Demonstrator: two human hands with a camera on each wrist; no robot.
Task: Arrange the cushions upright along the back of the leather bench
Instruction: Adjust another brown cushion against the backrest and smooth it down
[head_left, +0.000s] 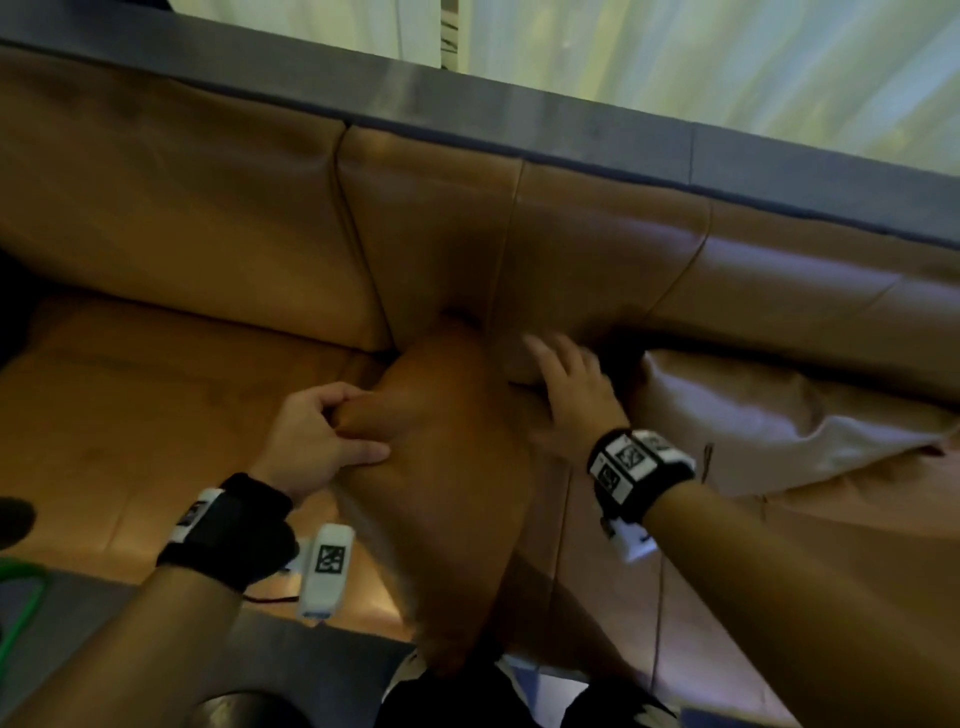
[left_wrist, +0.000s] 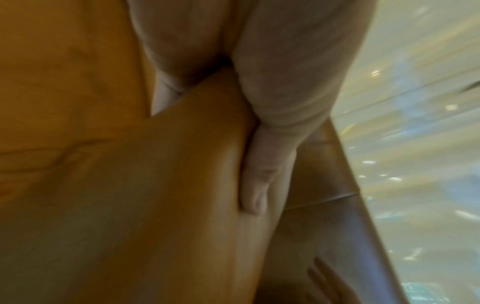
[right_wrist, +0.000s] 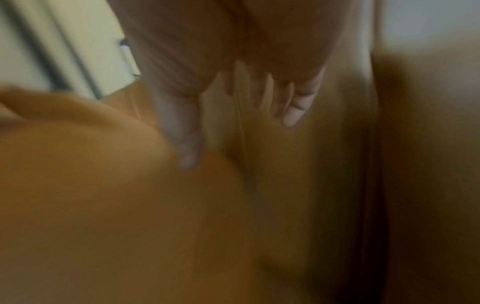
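An orange-brown cushion stands on edge across the tan leather bench seat, one corner pointing at the backrest. My left hand pinches its left edge, thumb pressed into the fabric. My right hand is spread with straight fingers on the cushion's right side, close to the backrest. A cream cushion lies slumped on the seat to the right. In the right wrist view the spread fingers and the orange cushion are blurred.
A dark ledge runs along the top of the backrest, with pale curtains behind. The seat's front edge and a dark floor lie near my legs. A green cord shows at the lower left.
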